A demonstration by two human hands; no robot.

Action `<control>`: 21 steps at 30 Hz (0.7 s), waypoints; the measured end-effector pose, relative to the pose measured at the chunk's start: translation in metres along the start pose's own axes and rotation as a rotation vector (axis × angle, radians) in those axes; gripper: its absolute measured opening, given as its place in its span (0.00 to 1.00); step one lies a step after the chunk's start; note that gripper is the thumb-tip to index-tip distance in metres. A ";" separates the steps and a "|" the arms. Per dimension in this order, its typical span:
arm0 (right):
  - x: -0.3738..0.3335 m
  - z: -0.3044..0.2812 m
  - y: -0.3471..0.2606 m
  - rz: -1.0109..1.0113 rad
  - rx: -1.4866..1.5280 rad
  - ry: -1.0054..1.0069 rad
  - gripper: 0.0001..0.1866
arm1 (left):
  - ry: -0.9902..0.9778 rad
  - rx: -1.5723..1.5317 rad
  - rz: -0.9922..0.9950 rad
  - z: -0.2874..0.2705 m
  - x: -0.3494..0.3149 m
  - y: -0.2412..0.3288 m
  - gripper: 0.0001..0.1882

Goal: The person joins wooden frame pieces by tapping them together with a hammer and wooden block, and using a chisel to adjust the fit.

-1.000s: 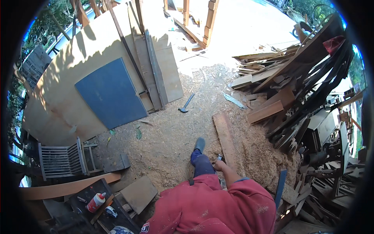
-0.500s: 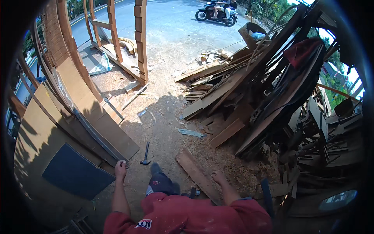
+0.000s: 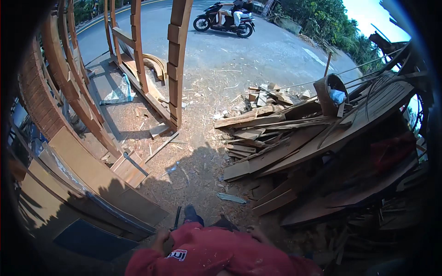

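My left hand (image 3: pixel 161 236) hangs low by my side, beside the dark panel's right edge; its fingers are too dim to make out. Close to it, the handle of a hammer (image 3: pixel 177 216) shows next to my shoe (image 3: pixel 190 212); its head is hidden behind my body. My right hand (image 3: pixel 256 231) is low on the other side in shadow, partly covered by my red sleeve, its fingers not clear. No object shows in either hand. A dark rectangular panel (image 3: pixel 92 239) leans against the boards at the left.
Wooden boards and notched frames (image 3: pixel 177 60) stand along the left. A large pile of planks (image 3: pixel 276 138) fills the right, with a round bucket-like container (image 3: pixel 329 94) on top. A pale strip (image 3: pixel 231 198) lies on the sawdust-strewn ground. Two people ride a motorbike (image 3: pixel 223 20) on the road.
My view has tilted up and moved forward, so the hammer and my hands sit lower in the picture. The board near my right hand is now out of sight. The motorbike has moved left.
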State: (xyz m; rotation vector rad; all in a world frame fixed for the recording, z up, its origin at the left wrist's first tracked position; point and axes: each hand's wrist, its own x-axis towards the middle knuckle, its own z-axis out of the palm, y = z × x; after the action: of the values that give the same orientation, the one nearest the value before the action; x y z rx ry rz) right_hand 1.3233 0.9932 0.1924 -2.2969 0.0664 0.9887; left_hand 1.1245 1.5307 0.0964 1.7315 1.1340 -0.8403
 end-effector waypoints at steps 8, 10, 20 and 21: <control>0.177 -0.078 -0.191 -0.215 0.083 0.103 0.23 | 0.207 -0.100 0.187 -0.134 0.093 0.205 0.21; 0.217 -0.087 -0.190 -0.250 -0.014 0.093 0.23 | 0.219 -0.104 0.239 -0.145 0.105 0.268 0.21; 0.397 -0.196 -0.156 0.019 -0.033 -0.060 0.21 | 0.165 -0.634 0.348 -0.272 0.093 0.567 0.18; 0.414 -0.217 -0.160 -0.075 -0.121 0.120 0.21 | 0.189 -0.633 0.410 -0.288 0.086 0.608 0.17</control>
State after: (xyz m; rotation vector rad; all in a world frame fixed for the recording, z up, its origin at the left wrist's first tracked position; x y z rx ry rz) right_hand 1.8032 1.0775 0.1130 -2.4492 -0.0308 0.8371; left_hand 1.7421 1.7040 0.3163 1.4377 0.9729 -0.0456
